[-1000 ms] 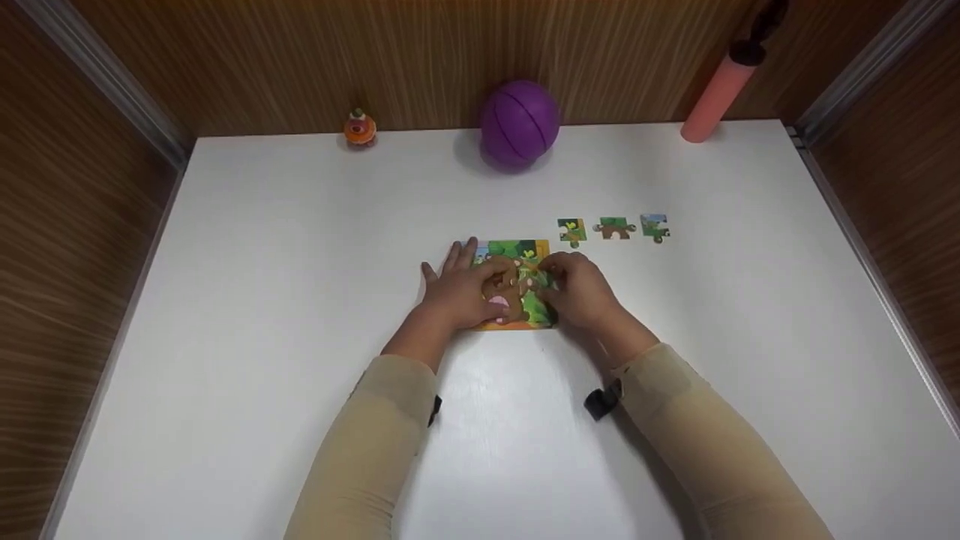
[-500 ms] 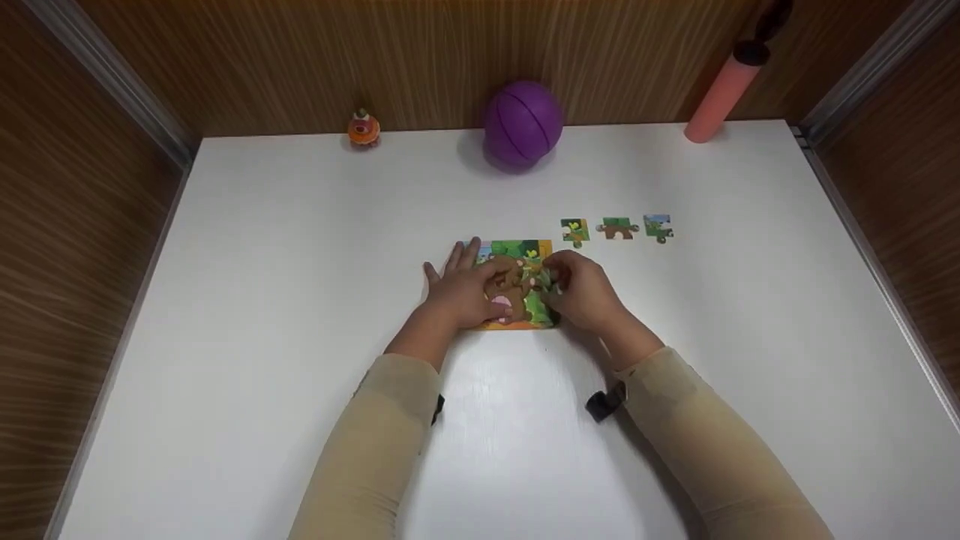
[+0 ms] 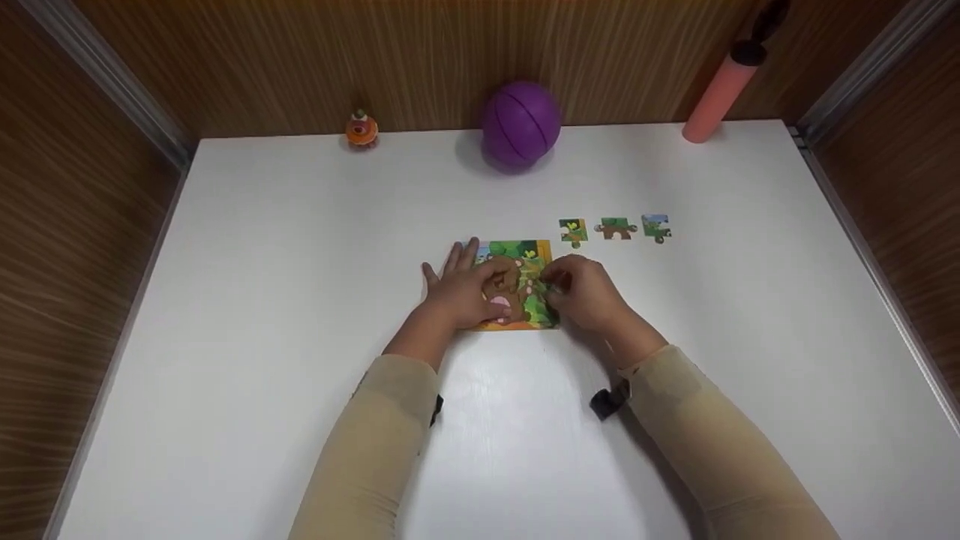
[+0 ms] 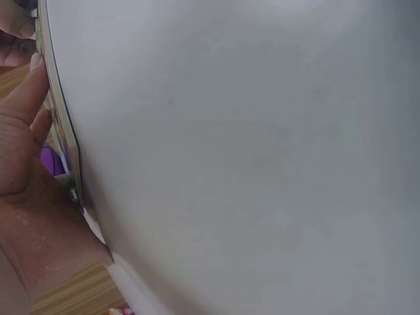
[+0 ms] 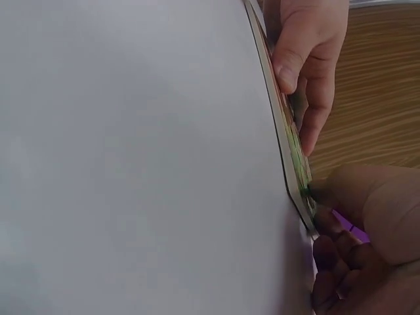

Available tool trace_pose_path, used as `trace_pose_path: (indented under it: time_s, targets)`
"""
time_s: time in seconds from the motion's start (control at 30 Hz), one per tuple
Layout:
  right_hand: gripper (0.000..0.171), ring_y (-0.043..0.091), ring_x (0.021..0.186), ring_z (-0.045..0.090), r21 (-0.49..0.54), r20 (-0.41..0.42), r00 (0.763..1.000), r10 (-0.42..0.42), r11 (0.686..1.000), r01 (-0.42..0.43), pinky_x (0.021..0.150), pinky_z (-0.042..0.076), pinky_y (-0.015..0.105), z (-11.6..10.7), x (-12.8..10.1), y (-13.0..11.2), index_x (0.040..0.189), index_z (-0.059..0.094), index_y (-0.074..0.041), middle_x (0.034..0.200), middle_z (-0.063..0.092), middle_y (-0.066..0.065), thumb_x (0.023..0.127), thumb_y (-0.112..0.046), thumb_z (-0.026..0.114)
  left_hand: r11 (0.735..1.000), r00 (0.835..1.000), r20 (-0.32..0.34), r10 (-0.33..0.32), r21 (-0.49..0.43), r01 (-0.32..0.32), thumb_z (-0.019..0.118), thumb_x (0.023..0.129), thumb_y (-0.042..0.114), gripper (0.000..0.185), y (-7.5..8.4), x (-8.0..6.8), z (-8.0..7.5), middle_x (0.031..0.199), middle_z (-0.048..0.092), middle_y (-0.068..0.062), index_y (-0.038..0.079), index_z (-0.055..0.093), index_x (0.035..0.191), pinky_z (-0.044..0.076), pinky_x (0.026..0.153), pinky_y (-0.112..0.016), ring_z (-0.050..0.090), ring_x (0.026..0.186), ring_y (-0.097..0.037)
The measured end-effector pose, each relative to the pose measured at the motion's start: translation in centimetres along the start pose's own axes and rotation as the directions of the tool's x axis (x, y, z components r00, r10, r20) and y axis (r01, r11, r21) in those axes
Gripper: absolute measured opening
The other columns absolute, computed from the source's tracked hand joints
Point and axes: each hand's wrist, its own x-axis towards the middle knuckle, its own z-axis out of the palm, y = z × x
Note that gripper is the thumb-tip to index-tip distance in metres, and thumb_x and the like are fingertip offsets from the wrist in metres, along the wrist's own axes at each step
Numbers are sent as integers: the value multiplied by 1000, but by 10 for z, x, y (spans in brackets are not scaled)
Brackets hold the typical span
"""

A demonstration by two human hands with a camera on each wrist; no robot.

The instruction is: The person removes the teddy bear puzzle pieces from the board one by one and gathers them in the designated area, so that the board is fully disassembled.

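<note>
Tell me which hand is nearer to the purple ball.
Left, narrowly. The left hand lies flat on the puzzle board, its fingertips slightly closer to the purple ball; the right hand sits slightly farther, at the board's right edge.

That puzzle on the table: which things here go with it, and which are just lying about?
In use:
- puzzle board, left hand flat on it
- right hand, fingers on the board's right edge
- three loose puzzle pieces, right of the board

Lying about, along the back wall:
- purple ball
- small orange toy
- pink tube
</note>
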Motion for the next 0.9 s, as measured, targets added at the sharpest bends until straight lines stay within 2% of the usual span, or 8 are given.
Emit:
trace_pose_path:
  time_s: [0.1,0.2,0.3,0.47,0.6,0.77,0.9]
  targets:
    - [31,29,105,60,-12,19,1000,3,1000,-3,93,54,46,0,0,0,125,69,3,118,66,17,95,-1,71,1000,1000,4,8,-6,-8,78,92,52,77,0,0,1,179,-3,-4,43,43,161,-11,120,-74,-12,163,-30]
    - [44,29,108,59,-50,46,999,2,999,0,99,53,47,-2,0,0,132,67,4,122,63,17,91,-8,77,1000,1000,1,14,-8,-14,78,92,53,77,-1,0,1,179,-4,-4,44,43,160,-11,119,-75,-12,163,-30]
    - [50,29,106,57,-104,77,997,-25,994,32,97,52,47,-4,1,0,132,69,5,119,62,17,87,-10,84,1000,1000,-3,16,-4,-16,77,93,53,76,-2,-1,0,179,-3,-4,44,43,160,-10,119,-76,-11,163,-30]
    - [39,29,99,57,-165,98,992,-78,982,94,89,50,46,-7,4,-3,121,75,5,113,64,17,84,-6,83,1000,1000,-3,22,0,-22,76,94,53,74,-3,-1,0,179,-3,-5,46,43,160,-10,119,-76,-10,163,-31]
    - [38,29,98,59,-191,103,990,-98,975,117,89,52,45,-8,5,-5,116,77,4,111,64,16,80,-5,80,1000,1000,-2,20,9,-20,75,94,54,74,-4,0,0,179,-3,-5,44,43,160,-9,119,-76,-10,163,-31]
    - [39,27,97,58,-195,74,989,-132,970,144,86,51,44,-11,5,0,116,77,3,109,63,13,78,-5,77,1000,1000,3,14,9,-14,75,94,54,75,-4,0,0,179,-3,-5,44,42,160,-10,120,-75,-11,163,-30]
    - [43,27,97,56,-157,41,987,-153,975,157,86,49,42,-21,3,10,121,76,3,110,63,13,78,-4,76,1000,1000,11,9,5,-9,75,94,54,77,-3,-2,-1,179,-4,-5,42,41,162,-11,120,-74,-12,163,-30]
